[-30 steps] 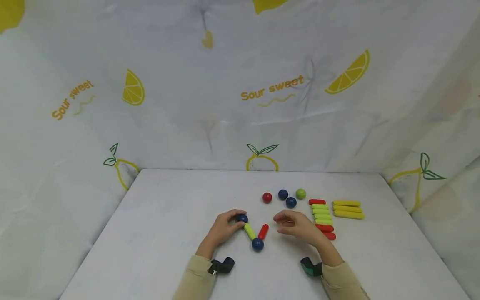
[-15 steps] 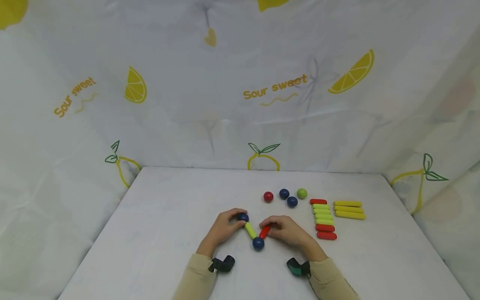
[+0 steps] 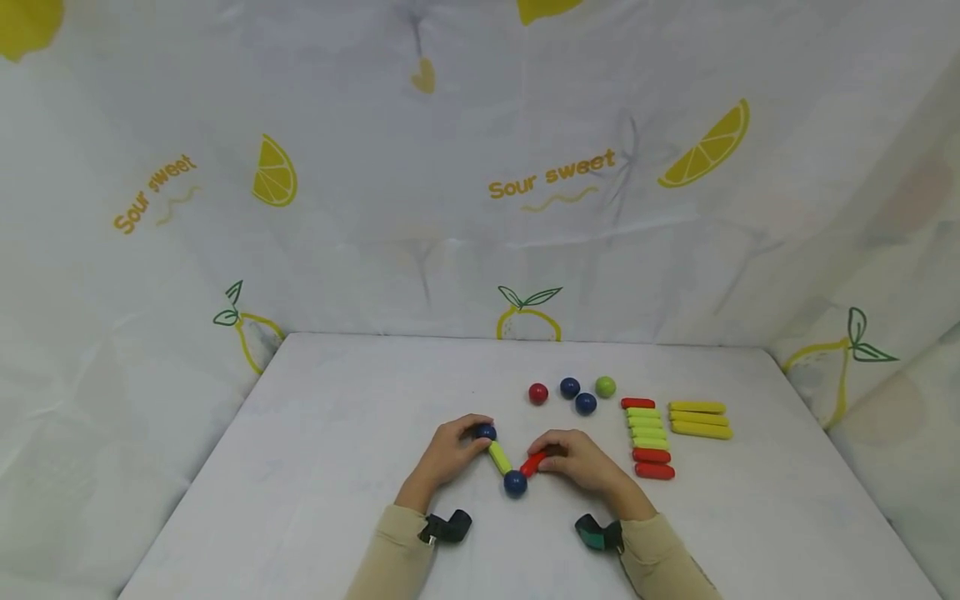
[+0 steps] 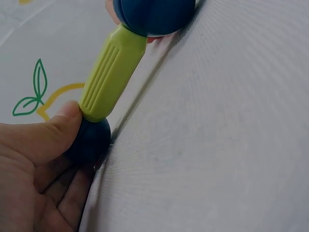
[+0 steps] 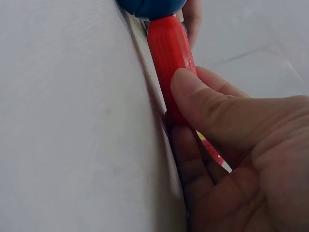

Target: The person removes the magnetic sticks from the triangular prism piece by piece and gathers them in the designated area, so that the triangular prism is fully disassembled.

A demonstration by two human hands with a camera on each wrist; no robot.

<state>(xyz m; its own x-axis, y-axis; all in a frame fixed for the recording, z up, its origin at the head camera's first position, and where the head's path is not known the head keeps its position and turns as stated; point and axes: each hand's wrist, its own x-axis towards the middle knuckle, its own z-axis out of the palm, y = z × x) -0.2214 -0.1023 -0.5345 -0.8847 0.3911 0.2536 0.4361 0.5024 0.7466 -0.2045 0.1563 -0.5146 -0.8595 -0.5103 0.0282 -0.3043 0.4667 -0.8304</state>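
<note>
Between my hands a yellow-green rod (image 3: 499, 457) and a red rod (image 3: 532, 465) form a V, meeting at a dark blue ball (image 3: 515, 483) nearest me. At the far end of the yellow-green rod sits another blue ball (image 3: 486, 432). My left hand (image 3: 448, 450) grips that ball, its thumb at the joint with the rod in the left wrist view. My right hand (image 3: 577, 461) pinches the free end of the red rod between thumb and fingers. In the right wrist view the red rod (image 5: 169, 58) touches the blue ball (image 5: 152, 6) at its other end.
Behind the hands lie a red ball (image 3: 537, 393), two blue balls (image 3: 570, 387) and a green ball (image 3: 605, 386). To the right are a column of red and yellow-green rods (image 3: 647, 422) and a few long yellow rods (image 3: 700, 420). A printed white curtain (image 3: 390, 275) borders the table.
My right hand has moved left and taken hold of the red rod, which now leans further right. The left hand keeps its grip on the far blue ball.
</note>
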